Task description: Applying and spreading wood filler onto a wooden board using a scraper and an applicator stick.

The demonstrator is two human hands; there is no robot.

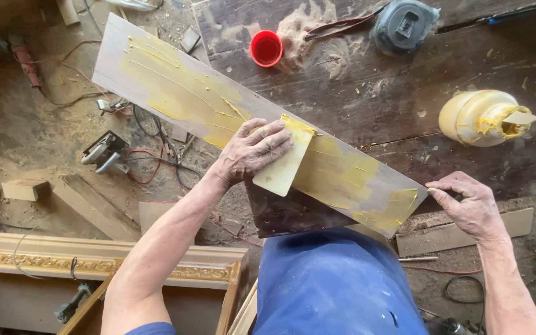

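Pressing a pale flat spreader card (283, 164) onto a long wooden board (175, 87), the left hand (252, 152) is lying palm-down with its fingers clamped over the card's upper edge; the right hand (469, 205) is bracing the board's near end, fingers curled against its corner, nothing gripped inside it; the two hands are working well apart. The board is lying slantwise across the near edge of a dark workbench (404, 87), its far end overhanging the sawdust-strewn floor (20, 136); yellow glue (181, 96) is coating most of its top face in smears and strings. Judgement: the board is looking stiff and fairly light, slick wherever wet, so the bare ends and edges are offering the safest hold; the card is looking thin, somewhat flexible, best held along its clean upper edge. A glue-crusted yellow pot (476, 118) is lying on its side on the bench, right of the board; a red cap (266, 48) is sitting beyond it; a gilded picture frame (94, 263) is resting on the floor.
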